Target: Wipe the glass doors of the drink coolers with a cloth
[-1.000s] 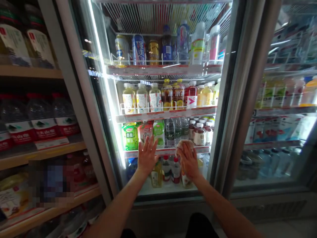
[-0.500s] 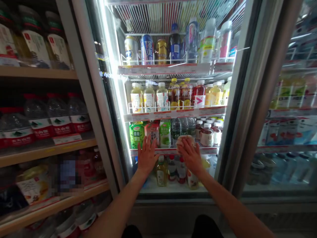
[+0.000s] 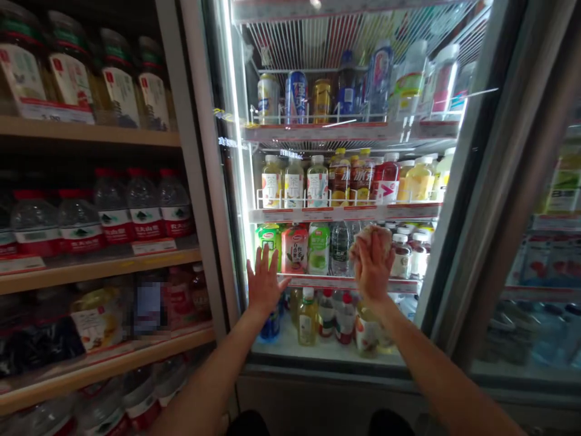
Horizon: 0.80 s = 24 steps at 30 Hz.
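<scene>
The glass door of a lit drinks fridge stands closed in front of me, with reflections on its pane. My left hand lies flat against the lower left of the glass, fingers spread, holding nothing. Under my right hand a crumpled pale cloth is pressed to the pane right of the middle. Behind the glass, a green drink bottle and a red one show near my left hand. Small white-capped bottles appear beside my right hand.
On the left, an open wooden shelf carries red-capped water bottles and larger tea bottles. A metal door frame stands at the right, with another drinks fridge beyond it. My knees show at the bottom.
My right hand has moved the cloth up and slightly right over the glass. My left hand has shifted a little left on the pane. The view has turned left.
</scene>
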Each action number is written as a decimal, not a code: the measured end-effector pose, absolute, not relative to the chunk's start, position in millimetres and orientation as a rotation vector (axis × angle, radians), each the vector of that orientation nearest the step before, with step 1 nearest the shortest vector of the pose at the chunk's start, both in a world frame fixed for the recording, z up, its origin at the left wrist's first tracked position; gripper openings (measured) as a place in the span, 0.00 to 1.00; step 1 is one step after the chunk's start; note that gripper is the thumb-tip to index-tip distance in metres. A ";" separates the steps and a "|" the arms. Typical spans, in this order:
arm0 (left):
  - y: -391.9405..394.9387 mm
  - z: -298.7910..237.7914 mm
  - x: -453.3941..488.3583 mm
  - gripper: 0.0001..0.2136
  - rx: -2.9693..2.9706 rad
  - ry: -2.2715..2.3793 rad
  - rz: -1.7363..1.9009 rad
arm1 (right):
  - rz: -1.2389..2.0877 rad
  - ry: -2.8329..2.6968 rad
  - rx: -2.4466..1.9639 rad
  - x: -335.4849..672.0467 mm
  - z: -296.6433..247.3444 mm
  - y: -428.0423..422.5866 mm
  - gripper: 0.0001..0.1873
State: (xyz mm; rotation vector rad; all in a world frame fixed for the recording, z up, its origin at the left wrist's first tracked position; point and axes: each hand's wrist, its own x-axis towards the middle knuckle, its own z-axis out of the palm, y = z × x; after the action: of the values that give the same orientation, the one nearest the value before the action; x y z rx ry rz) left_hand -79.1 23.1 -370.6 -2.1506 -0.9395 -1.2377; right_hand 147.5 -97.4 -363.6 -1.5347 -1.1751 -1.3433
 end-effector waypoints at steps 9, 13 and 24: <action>30.0 -368.6 -101.2 0.29 -2.181 -0.943 -1.148 | -1.428 -1.901 -1.364 88.5 -348.4 -62.2 0.25; 43.0 -373.9 -121.3 0.29 -2.173 -0.954 -1.144 | -1.404 -1.717 -1.447 75.3 -331.6 -48.1 0.26; 62.2 -362.8 -178.6 0.32 -2.146 -1.046 -1.143 | -1.366 -1.942 -1.240 18.0 -336.1 1.9 0.25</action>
State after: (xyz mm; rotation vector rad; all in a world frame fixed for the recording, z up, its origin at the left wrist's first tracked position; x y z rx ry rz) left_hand -178.6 62.2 -362.8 -2.1456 -1.0456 -1.1434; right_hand 18.0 1.9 -336.1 -1.2396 -1.9419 -1.3657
